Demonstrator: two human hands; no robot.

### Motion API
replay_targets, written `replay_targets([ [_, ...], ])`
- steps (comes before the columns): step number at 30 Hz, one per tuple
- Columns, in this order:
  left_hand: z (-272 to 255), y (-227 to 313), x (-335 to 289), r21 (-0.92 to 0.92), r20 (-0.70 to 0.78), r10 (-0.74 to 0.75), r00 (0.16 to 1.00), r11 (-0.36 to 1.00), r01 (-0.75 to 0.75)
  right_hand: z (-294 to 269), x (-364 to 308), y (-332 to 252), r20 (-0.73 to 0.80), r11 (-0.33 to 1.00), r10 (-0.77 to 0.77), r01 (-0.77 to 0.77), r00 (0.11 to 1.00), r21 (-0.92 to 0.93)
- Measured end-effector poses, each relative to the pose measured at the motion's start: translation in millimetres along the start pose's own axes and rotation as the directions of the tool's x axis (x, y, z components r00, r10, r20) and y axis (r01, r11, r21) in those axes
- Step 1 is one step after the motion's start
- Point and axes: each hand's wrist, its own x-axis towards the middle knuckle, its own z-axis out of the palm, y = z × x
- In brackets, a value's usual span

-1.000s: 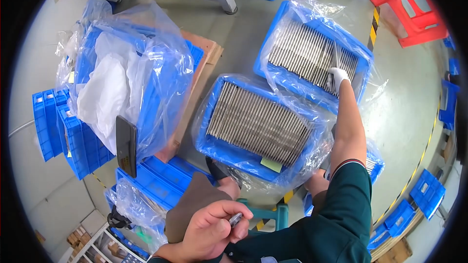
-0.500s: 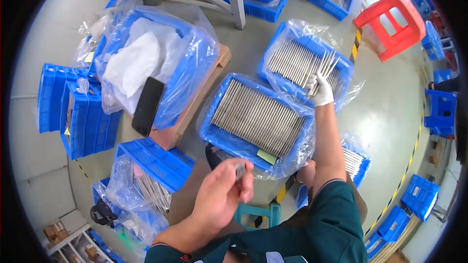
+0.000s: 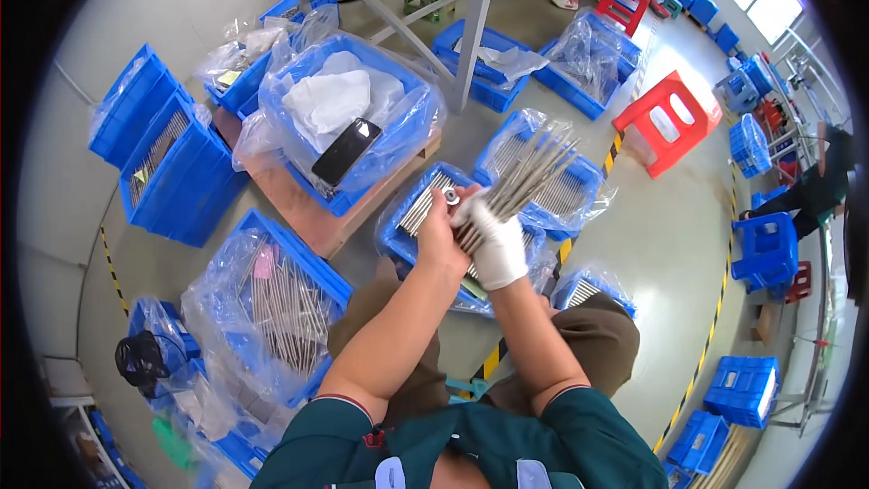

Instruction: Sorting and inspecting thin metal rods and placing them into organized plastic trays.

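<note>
"As you look across from the left, what comes before the black phone (image 3: 344, 156)?"

"One bin (image 3: 312, 258) of loose rods (image 3: 288, 321), left of the phone and nearer you, with one pink slip (image 3: 264, 262) among them. You can't count those rods; they overlap too much. The phone is the only one I see."

"And your hands?"

"Your bare left hand (image 3: 439, 235), right of the phone and nearer you, holds one small round metal piece (image 3: 451, 196) at its thumb. Whether it also bears on the bundle of metal rods (image 3: 534, 172) beside it, I cannot tell. Your right hand (image 3: 500, 254), in a white glove, is farther right of the phone, wrapped around that bundle. Both are above one bin of rods laid side by side (image 3: 425, 204), right of the phone."

"How should your bundle handle?"

"Stiff, I'd judge, and fairly heavy as a bunch; smooth metal may slip, rod sliding on rod inside your glove. They look hard to break, though a drop could scatter them. You have them near their lower ends, and the upper ends fan out unsupported, so a hold closer to the middle would probably balance better. Their number I can't give you; they overlap."

"Farther right?"

"One more bin (image 3: 593, 181) of rods, right of the phone past your bundle, then one large red stool (image 3: 644, 109), well apart from the phone."
</note>
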Motion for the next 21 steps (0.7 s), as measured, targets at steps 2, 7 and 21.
replay_targets([
  [2, 12, -5, -21, -0.042, -0.044, -0.065, 0.997, 0.997, 0.063, -3, -17, 6, -0.043, 0.997, 0.022, -0.025, 0.999, -0.076],
  [7, -10, -6, -20, -0.058, 0.021, -0.114, 0.993, 0.992, 0.115, 9, -30, -22, -0.043, 0.968, 0.071, -0.079, 0.997, -0.238],
  [21, -1, 25, -24, 0.224, 0.070, 0.093, 0.993, 0.969, -0.107, -51, -58, -78, -0.017, 0.919, 0.162, -0.157, 0.987, -0.362],
])
